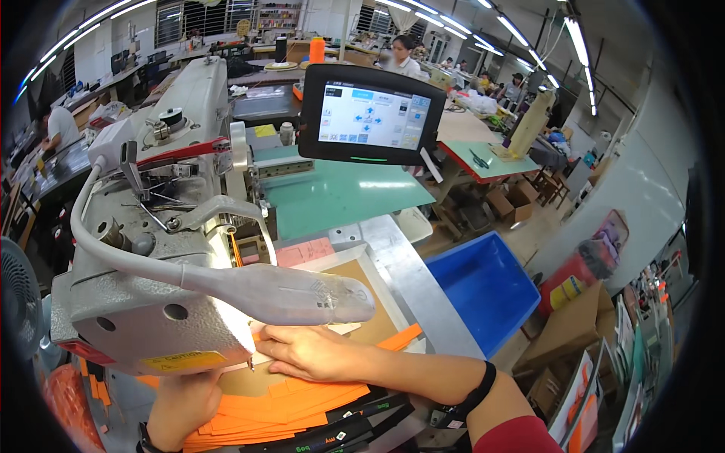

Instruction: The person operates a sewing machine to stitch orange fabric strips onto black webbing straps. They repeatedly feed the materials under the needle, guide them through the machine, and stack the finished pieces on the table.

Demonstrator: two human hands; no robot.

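Observation:
A grey industrial sewing machine fills the left side, its head directly above my hands. My right hand reaches in from the right, fingers stretched out and slightly apart on the tan board beside the needle area. Low at the left is my left hand, its fingers hidden beneath the machine head, so its grip does not show. Overlapping orange fabric strips fan out between my forearms. Another orange strip sticks out behind my right wrist. Black straps with printing lie along the pile's near edge.
A black-framed touch screen stands behind the machine. The white hose-like lamp arm passes just above my right hand. To the right are a blue plastic bin and a cardboard box. A green tabletop lies beyond; people work farther back.

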